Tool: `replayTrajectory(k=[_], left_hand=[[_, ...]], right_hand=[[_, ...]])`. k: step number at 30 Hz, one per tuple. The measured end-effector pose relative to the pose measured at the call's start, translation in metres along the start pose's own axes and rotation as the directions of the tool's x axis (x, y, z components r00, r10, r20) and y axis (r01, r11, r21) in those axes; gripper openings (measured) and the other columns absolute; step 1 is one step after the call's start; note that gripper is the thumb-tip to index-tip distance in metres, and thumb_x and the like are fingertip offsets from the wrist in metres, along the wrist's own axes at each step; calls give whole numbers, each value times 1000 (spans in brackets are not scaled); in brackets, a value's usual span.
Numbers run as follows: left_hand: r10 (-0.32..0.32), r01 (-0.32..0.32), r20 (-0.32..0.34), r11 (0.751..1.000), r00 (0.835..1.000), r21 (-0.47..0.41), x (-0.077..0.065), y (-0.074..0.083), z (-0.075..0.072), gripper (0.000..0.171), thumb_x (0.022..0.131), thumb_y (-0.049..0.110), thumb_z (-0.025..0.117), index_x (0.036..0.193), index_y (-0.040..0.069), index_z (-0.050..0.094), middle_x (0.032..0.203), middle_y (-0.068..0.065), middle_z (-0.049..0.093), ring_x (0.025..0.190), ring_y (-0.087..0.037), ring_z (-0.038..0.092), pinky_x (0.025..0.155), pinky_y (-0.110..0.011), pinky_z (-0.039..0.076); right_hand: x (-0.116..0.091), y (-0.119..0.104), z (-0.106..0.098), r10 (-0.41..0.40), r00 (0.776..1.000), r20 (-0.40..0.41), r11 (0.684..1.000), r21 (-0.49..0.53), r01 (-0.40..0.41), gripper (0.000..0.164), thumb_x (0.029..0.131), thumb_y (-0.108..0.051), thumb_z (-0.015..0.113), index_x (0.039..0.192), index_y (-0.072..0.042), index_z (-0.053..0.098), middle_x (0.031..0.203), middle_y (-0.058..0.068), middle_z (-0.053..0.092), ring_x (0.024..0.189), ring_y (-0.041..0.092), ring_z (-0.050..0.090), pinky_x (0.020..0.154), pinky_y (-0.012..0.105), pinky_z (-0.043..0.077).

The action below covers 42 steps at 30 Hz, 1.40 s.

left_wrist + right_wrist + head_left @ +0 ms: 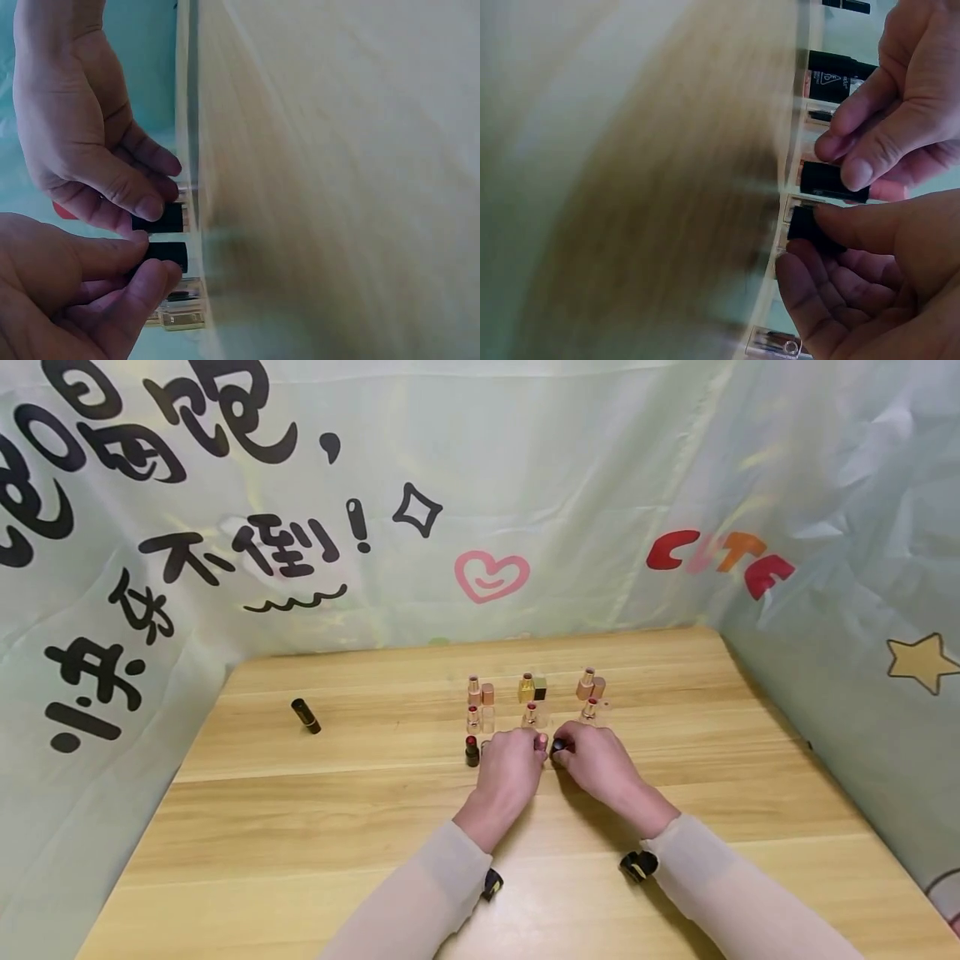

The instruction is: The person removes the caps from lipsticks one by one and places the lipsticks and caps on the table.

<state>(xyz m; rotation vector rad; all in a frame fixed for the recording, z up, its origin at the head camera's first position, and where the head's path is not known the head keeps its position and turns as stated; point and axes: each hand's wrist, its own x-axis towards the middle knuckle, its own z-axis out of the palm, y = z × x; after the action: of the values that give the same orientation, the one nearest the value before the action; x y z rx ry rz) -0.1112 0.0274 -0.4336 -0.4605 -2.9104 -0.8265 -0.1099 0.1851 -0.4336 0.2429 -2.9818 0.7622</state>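
Note:
My left hand [512, 767] pinches the black base of a pink lipstick [887, 190], its pink bullet pointing up. Close on the right, my right hand [600, 762] grips a small black cap [810, 229] between thumb and fingers. Cap and base stand side by side at tabletop level, a narrow gap between them in the right wrist view. Left of my left hand stands a black lipstick with a red bullet [472, 752]. Behind the hands are rows of uncapped lipsticks, including a gold lipstick [527, 688] with its dark cap [540, 688] alongside.
A black tube [306, 716] lies apart on the left of the wooden table [300, 827]. At the back, a rose-gold lipstick [474, 692] and another rose-gold lipstick [586, 684] stand with caps beside them. Printed cloth [570, 485] encloses the table's back and sides.

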Motion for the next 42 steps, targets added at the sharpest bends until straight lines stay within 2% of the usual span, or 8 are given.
replayTrajectory(k=[5,13,21,29,37,42], left_hand=[[-30,30,29,1000,999,-10,4,-3,2,26,98,21,77,75,19,65,69,4,64,62,-14,61,53,-29,50],[-69,69,34,998,997,3,8,-5,6,32,104,30,70,75,15,67,70,-3,69,68,-28,73,54,-38,54],[-78,78,52,997,996,1,9,-4,7,19,100,24,75,85,14,72,80,-6,75,76,-30,75,59,-39,57],[-83,83,56,997,995,7,9,-3,7,12,95,18,80,88,12,72,85,-8,77,81,-31,76,63,-41,59],[-76,74,68,997,995,32,2,-2,2,18,91,19,84,99,6,74,83,-10,76,78,-32,75,63,-40,58],[-84,87,99,996,992,-21,-11,3,-12,26,93,16,82,112,0,75,82,-11,74,73,-26,72,60,-35,55]], right_hand=[[4,-2,3,-16,1000,27,1000,-13,16,11,90,-7,79,100,-7,75,88,6,76,75,22,67,69,44,55],[7,-1,7,-10,999,44,1000,-3,10,8,91,-6,78,98,-7,74,89,6,75,76,21,67,69,44,55],[7,-1,7,0,998,57,1000,-9,1,8,92,-8,77,100,-8,74,89,5,75,76,22,67,70,46,55],[8,-2,6,10,998,68,1000,-11,-10,12,90,-7,79,101,-7,74,92,7,77,82,25,70,75,49,58],[8,-2,4,31,995,100,999,2,-32,21,90,-11,80,108,-4,73,98,10,77,89,28,72,81,50,59],[5,-3,-5,55,991,124,997,43,-61,31,91,-12,74,119,0,70,105,13,78,96,30,73,86,50,59]])
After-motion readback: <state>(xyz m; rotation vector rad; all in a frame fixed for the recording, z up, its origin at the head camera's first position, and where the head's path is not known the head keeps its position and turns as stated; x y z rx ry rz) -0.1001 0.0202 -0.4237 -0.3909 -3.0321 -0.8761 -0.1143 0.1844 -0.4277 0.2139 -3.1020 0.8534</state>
